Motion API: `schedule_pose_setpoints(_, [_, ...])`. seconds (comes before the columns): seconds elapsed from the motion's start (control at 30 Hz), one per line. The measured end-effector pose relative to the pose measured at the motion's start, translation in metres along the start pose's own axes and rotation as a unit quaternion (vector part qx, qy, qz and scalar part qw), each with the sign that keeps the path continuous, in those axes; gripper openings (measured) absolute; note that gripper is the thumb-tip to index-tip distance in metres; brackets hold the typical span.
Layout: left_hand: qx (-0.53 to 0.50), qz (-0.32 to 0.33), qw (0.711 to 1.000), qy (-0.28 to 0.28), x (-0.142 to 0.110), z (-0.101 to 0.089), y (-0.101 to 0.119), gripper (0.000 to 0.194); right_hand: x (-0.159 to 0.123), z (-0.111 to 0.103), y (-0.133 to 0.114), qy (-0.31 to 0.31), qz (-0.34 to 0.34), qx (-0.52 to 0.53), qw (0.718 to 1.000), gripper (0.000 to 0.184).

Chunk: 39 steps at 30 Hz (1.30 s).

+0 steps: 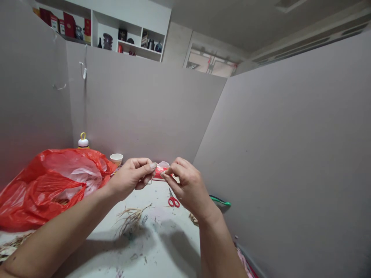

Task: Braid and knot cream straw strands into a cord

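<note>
Both of my hands are raised over the white table, fingertips close together but apart. My left hand is closed in a pinch, thumb against the fingers; a thin pale strand seems to hang below it, too fine to name. Likewise pinched, my right hand has something tiny and pale at its fingertips that I cannot make out. Behind the fingers lies a red and white packet, partly hidden. Scissors with red handles rest beneath the right hand. A bundle of dry, straw-like stalks lies on the table below the left hand.
A large red plastic bag fills the left side. Behind it stand a bottle with a yellow loop and a paper cup. Grey partitions enclose the table. A green-edged item lies right.
</note>
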<state>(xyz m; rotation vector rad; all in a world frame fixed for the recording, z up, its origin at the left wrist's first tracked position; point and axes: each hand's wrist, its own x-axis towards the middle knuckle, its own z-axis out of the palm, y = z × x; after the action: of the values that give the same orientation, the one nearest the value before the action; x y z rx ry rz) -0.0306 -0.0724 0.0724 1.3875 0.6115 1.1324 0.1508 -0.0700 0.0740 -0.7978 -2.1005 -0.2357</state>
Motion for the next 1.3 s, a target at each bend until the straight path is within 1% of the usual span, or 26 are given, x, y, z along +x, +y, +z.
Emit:
schedule_pose_setpoints(0.17, [-0.048,-0.008,0.999,0.003,0.001,-0.001,0.001,0.030,0.001,0.000,-0.005,0.031,0.017,0.073,0.997,0.022])
schedule_pose_setpoints(0.3, [-0.078,-0.025,0.997,-0.009,0.002,-0.003,0.000,0.030,0.000,0.002,-0.009,0.069,0.031,0.125,0.989,0.023])
schedule_pose_setpoints(0.47, [-0.110,-0.035,0.993,-0.031,0.002,-0.003,0.000,0.028,0.001,0.003,-0.014,0.102,0.032,0.180,0.978,0.023])
schedule_pose_setpoints(0.57, [-0.124,-0.046,0.991,-0.036,0.001,-0.003,0.000,0.028,0.001,0.003,-0.017,0.118,0.037,0.206,0.971,0.021])
schedule_pose_setpoints(0.73, [-0.143,-0.060,0.987,-0.047,-0.001,-0.002,-0.001,0.024,-0.003,0.005,-0.023,0.111,0.048,0.279,0.953,0.016])
schedule_pose_setpoints(0.9, [-0.140,-0.075,0.983,-0.091,-0.004,0.001,-0.002,0.027,-0.006,0.007,-0.024,0.101,0.057,0.386,0.915,0.020])
schedule_pose_setpoints(0.97, [-0.143,-0.073,0.982,-0.096,-0.005,0.002,-0.001,0.028,-0.006,0.008,-0.022,0.102,0.053,0.409,0.905,0.021])
schedule_pose_setpoints(1.07, [-0.155,-0.069,0.981,-0.090,-0.005,0.001,-0.001,0.026,-0.005,0.012,-0.019,0.111,0.051,0.416,0.901,0.020])
schedule_pose_setpoints(1.2, [-0.171,-0.089,0.978,-0.081,-0.004,0.001,-0.001,0.026,-0.004,0.015,-0.018,0.122,0.065,0.422,0.896,0.018])
schedule_pose_setpoints(1.3, [-0.179,-0.100,0.975,-0.080,-0.004,0.002,-0.001,0.025,-0.004,0.013,-0.017,0.122,0.079,0.407,0.902,0.018])
